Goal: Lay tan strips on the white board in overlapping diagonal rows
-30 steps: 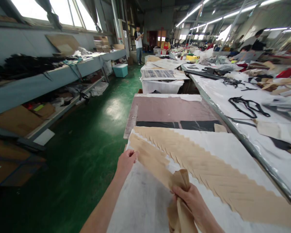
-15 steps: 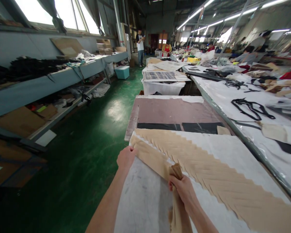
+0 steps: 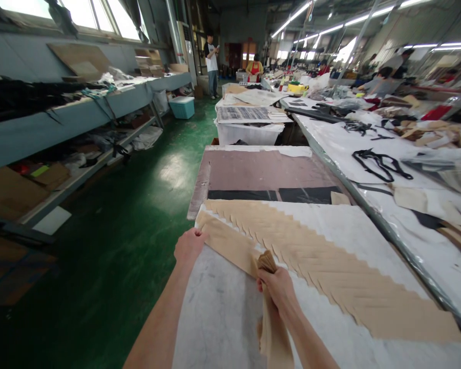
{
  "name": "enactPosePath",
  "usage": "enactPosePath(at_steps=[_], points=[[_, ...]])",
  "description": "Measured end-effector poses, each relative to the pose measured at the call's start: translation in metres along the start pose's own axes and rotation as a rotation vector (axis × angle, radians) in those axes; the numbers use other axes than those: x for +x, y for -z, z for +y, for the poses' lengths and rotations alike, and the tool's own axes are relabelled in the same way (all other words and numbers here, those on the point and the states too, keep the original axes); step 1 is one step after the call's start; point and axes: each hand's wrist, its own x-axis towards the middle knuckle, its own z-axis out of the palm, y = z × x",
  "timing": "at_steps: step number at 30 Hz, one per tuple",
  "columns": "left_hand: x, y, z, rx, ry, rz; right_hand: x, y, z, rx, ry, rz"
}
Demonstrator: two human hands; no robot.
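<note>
My right hand [image 3: 277, 290] is closed around a stack of tan cut pieces [image 3: 272, 328] that hangs down below my wrist. My left hand [image 3: 189, 245] is closed on the near end of a tan strip [image 3: 226, 243] at the left edge of the white sheet [image 3: 223, 318]. Beyond the strip, a long band of overlapping tan pieces [image 3: 330, 266] runs diagonally across the sheet from far left to near right.
A brown board [image 3: 269, 169] with black strips [image 3: 276, 195] lies past the sheet. To the right runs a long white table [image 3: 353, 148] with black straps and scraps. Grey shelves [image 3: 72, 118] line the left wall beside a green floor [image 3: 138, 205]. People stand far back.
My right hand with the stack has moved up and to the left along the strip, closer to my left hand. My left hand stays gripping the strip's end.
</note>
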Motion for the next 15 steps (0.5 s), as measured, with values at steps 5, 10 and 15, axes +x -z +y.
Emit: enactPosePath(at_steps=[5, 10, 15], points=[[-0.002, -0.002, 0.002, 0.046, -0.019, 0.025, 0.0, -0.001, -0.003, -0.127, 0.017, 0.026], [-0.011, -0.004, 0.004, 0.142, -0.024, 0.127, -0.002, -0.001, -0.01, -0.319, -0.014, 0.068], [-0.028, -0.011, 0.015, 0.229, -0.191, 0.217, 0.0, 0.004, -0.017, -0.448, -0.051, 0.13]])
